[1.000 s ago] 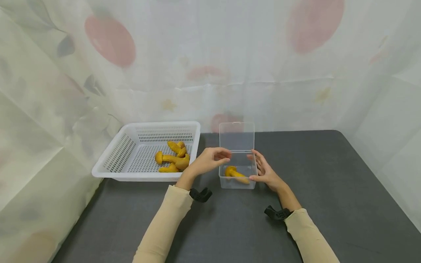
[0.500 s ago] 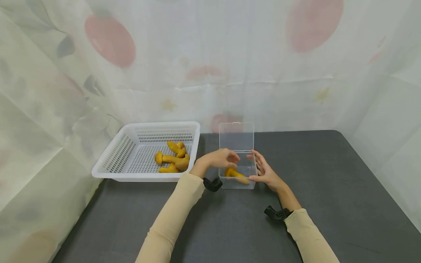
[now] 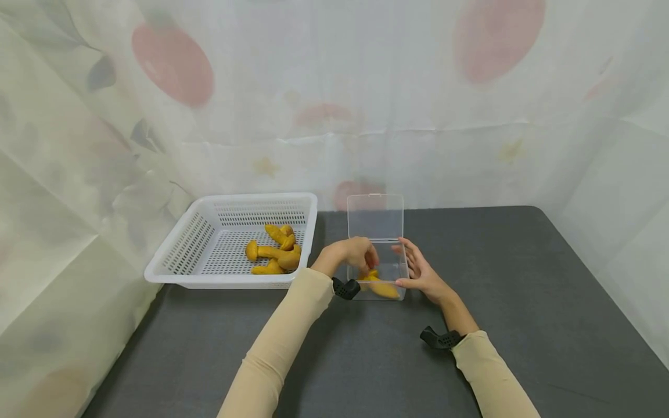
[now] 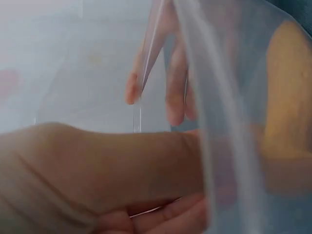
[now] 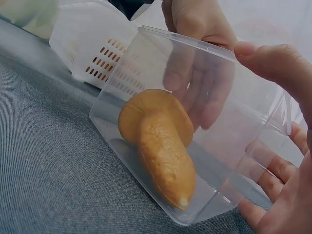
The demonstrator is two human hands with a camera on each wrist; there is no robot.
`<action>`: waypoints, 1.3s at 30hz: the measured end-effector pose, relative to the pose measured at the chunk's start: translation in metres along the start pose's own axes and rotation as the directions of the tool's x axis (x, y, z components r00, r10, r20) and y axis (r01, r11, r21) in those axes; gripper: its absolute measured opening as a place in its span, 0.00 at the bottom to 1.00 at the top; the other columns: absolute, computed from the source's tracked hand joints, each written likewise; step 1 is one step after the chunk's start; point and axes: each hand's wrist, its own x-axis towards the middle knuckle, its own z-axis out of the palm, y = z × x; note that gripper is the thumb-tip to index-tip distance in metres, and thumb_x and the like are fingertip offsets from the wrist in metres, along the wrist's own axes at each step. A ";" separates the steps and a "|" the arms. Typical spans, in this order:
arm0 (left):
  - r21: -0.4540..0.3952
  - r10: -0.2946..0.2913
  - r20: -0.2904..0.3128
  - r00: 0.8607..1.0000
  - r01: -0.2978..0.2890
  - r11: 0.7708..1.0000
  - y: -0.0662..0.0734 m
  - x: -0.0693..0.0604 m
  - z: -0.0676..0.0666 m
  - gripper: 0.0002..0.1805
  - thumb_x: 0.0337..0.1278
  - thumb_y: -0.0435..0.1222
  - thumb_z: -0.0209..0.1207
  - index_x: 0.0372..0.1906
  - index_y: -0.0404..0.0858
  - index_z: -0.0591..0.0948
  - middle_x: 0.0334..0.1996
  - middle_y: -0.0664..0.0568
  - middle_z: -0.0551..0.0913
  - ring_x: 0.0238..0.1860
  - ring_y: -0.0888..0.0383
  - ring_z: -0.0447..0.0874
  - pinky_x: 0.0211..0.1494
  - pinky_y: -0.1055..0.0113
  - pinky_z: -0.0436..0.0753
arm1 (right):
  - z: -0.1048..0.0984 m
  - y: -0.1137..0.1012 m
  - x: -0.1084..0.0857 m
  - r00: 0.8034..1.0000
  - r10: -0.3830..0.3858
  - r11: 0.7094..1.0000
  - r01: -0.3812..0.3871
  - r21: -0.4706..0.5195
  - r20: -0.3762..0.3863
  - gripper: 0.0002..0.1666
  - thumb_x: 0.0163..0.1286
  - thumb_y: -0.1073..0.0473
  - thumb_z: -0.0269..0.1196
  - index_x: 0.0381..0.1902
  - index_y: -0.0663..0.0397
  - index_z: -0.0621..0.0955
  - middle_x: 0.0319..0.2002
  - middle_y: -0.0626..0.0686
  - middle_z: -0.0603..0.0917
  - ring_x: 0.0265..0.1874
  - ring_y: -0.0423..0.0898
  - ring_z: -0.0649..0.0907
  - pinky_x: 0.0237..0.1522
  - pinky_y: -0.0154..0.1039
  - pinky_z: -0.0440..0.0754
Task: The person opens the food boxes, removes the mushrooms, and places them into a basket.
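A clear plastic box (image 3: 390,255) stands on the dark table, its hinged lid (image 3: 375,216) raised at the back. Inside lies a yellow mushroom (image 5: 163,146), its stem towards the near wall. My left hand (image 3: 356,253) reaches down into the box from the left. In the right wrist view its fingers are fairly straight, and thumb and fingertips are at the edge of the cap; whether they pinch it cannot be told. My right hand (image 3: 424,277) holds the box by its right side, thumb on the near rim and fingers along the side.
A white slotted plastic basket (image 3: 172,273) stands to the left, with several yellow mushrooms (image 3: 274,251) at its right end. The dark grey table (image 3: 502,278) extends to the right. A patterned curtain (image 3: 334,104) hangs behind the table.
My left hand has moved right and down into the box. The mushroom inside has shifted slightly towards the near right. My right hand and the basket have stayed in place.
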 end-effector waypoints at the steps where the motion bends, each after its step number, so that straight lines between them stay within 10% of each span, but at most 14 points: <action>1: -0.008 0.002 0.002 1.000 -0.002 1.000 0.000 0.000 0.000 0.19 0.54 0.28 0.65 0.53 0.36 0.82 0.51 0.47 0.85 0.54 0.52 0.83 0.57 0.64 0.84 | 0.000 0.000 0.000 1.000 0.000 1.000 0.000 -0.001 0.000 0.60 0.61 0.64 0.67 0.77 0.53 0.39 0.75 0.70 0.46 0.76 0.67 0.37 0.71 0.74 0.39; 39: 0.089 0.097 0.013 0.995 -0.098 0.991 -0.001 -0.002 0.009 0.12 0.56 0.30 0.65 0.46 0.38 0.86 0.46 0.48 0.88 0.48 0.55 0.86 0.52 0.67 0.85 | -0.003 0.003 0.000 1.000 -0.008 1.000 0.008 -0.003 0.011 0.61 0.61 0.61 0.68 0.77 0.51 0.40 0.76 0.70 0.45 0.76 0.66 0.37 0.70 0.75 0.38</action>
